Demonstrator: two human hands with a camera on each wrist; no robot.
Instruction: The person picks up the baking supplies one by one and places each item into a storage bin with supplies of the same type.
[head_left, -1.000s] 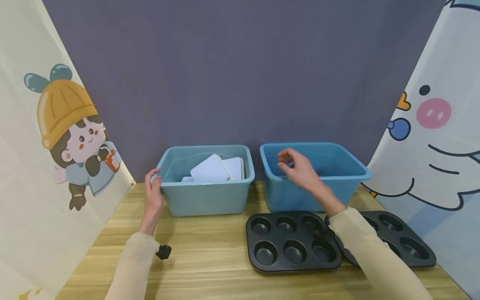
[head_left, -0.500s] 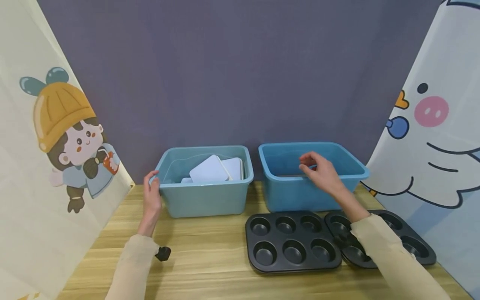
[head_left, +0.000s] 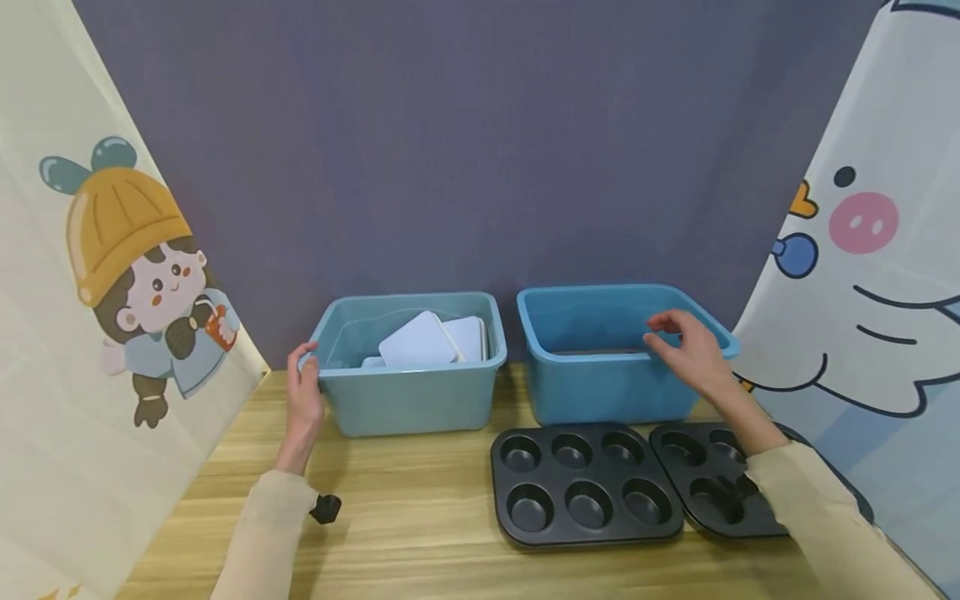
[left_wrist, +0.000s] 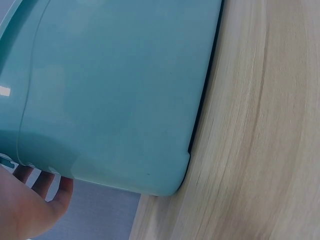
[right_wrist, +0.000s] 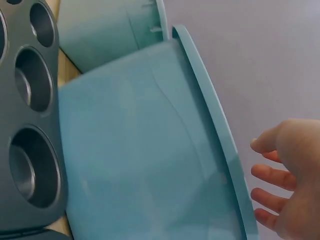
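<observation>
My left hand (head_left: 303, 387) grips the left corner of the light teal bin (head_left: 408, 400), thumb on the rim; the left wrist view shows its fingers (left_wrist: 42, 182) under the rim of that bin (left_wrist: 115, 90). White flat pieces (head_left: 420, 337) lean inside it. My right hand (head_left: 690, 346) hovers over the front right rim of the darker blue bin (head_left: 600, 387), fingers loosely bent and holding nothing. In the right wrist view the right hand (right_wrist: 285, 170) is just off the rim of the blue bin (right_wrist: 135, 150).
Two black six-cup muffin tins (head_left: 585, 492) (head_left: 705, 492) lie side by side on the wooden table (head_left: 420, 517) in front of the blue bin. Cartoon-printed curtains hang at both sides, and a grey backdrop stands behind the bins.
My right hand has moved rightward above the blue bin, from its left part to its right front rim. The left hand has stayed on the teal bin's corner.
</observation>
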